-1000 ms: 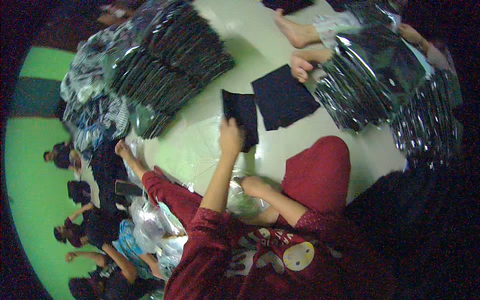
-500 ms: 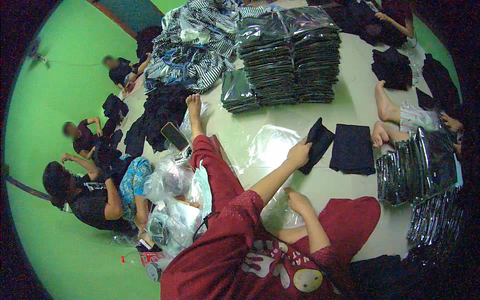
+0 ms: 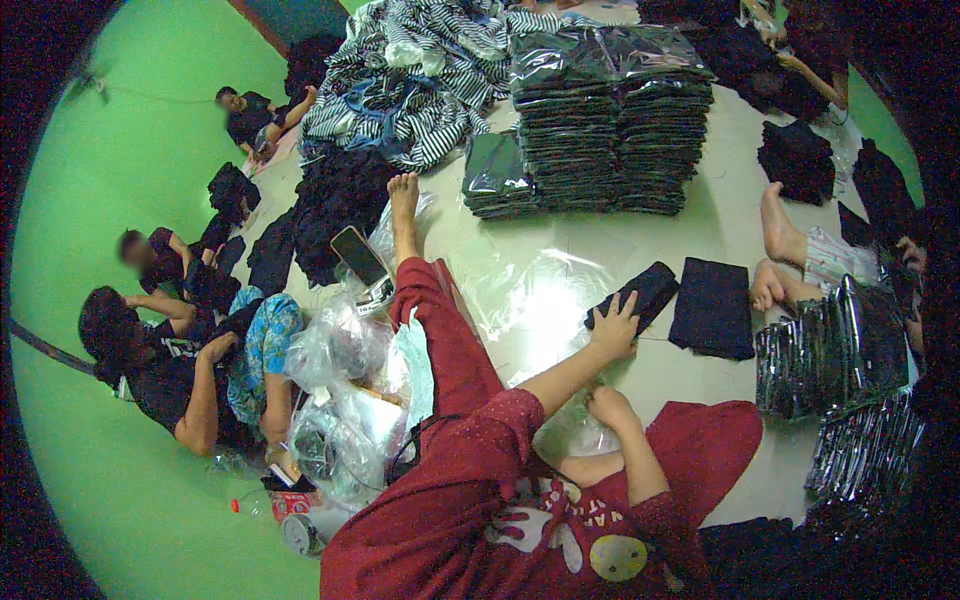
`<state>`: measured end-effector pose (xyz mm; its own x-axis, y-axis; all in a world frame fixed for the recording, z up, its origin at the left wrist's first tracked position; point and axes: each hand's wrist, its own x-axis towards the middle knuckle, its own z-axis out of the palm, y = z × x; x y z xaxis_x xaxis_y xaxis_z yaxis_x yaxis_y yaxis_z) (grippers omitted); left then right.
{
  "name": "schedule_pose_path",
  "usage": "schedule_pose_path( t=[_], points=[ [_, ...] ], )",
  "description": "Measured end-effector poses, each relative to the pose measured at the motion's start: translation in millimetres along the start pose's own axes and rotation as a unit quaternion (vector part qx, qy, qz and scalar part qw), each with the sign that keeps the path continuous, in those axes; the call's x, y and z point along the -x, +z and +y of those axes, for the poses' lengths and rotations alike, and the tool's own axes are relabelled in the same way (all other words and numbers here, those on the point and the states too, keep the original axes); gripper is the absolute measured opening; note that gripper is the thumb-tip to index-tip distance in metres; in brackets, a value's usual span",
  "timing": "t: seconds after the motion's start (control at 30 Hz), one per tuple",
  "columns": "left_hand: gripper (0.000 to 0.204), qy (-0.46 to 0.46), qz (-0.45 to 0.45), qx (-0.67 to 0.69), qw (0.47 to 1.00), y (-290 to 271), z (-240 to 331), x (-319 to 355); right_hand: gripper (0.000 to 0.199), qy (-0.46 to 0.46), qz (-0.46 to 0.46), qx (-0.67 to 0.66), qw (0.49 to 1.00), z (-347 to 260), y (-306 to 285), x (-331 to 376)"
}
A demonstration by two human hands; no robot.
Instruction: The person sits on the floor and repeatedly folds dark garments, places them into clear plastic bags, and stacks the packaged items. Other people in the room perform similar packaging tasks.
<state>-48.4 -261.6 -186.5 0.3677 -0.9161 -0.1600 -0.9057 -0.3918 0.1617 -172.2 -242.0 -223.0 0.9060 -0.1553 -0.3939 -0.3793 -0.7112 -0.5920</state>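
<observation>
My left hand [image 3: 617,325] lies with its fingers spread over a folded black garment [image 3: 655,292] on the pale floor. To the right of it, touching or nearly so, another black garment [image 3: 712,308] is laid flat in a neat rectangle. Close to my body, my right hand [image 3: 612,408] is closed, its fingers curled beside a clear plastic bag [image 3: 570,435]. What those fingers hold, if anything, cannot be made out. More clear plastic [image 3: 545,285] is spread on the floor beyond my left hand, bright with glare.
Tall stacks of bagged dark garments [image 3: 615,120] stand ahead, beside a striped clothing heap [image 3: 420,80]. Crumpled plastic bags [image 3: 340,430] and a phone [image 3: 358,255] lie left of my leg. Bagged garments [image 3: 830,345] line the right. Several people sit around, one [image 3: 170,370] at left.
My left hand has turned the folded garment from a steep tilt to lying lower, and its fingers have spread over it. My right hand's fingers have curled in. The whole view has shifted slightly.
</observation>
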Motion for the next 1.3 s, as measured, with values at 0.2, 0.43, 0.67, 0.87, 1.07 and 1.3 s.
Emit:
schedule_pose_path(
  t=[0.2,0.43,0.67,0.87,1.07,1.3],
  points=[
    [0.028,-0.017,0.054,0.028,0.998,18,-1,-5,0.027,0.015,-0.013,0.001,1.0,4,2,-1],
    [0.041,-0.053,0.032,0.46,0.886,-23,-52,10,0.04,-0.026,0.06,-0.022,0.998,-1,-4,12],
    [0.052,-0.078,-0.033,0.842,0.533,-78,-94,122,0.041,0.032,-0.012,0.001,0.999,-3,-10,9],
    [0.049,-0.11,-0.03,0.803,0.585,-82,-107,200,0.043,-0.041,0.082,-0.031,0.995,2,1,11],
    [0.043,-0.052,-0.081,0.625,0.774,-99,-122,222,0.036,-0.02,0.053,-0.042,0.998,1,-1,16],
    [0.041,0.024,-0.091,0.499,0.861,-131,-112,221,0.034,-0.083,0.089,-0.097,0.988,-4,-28,23]
  ],
)
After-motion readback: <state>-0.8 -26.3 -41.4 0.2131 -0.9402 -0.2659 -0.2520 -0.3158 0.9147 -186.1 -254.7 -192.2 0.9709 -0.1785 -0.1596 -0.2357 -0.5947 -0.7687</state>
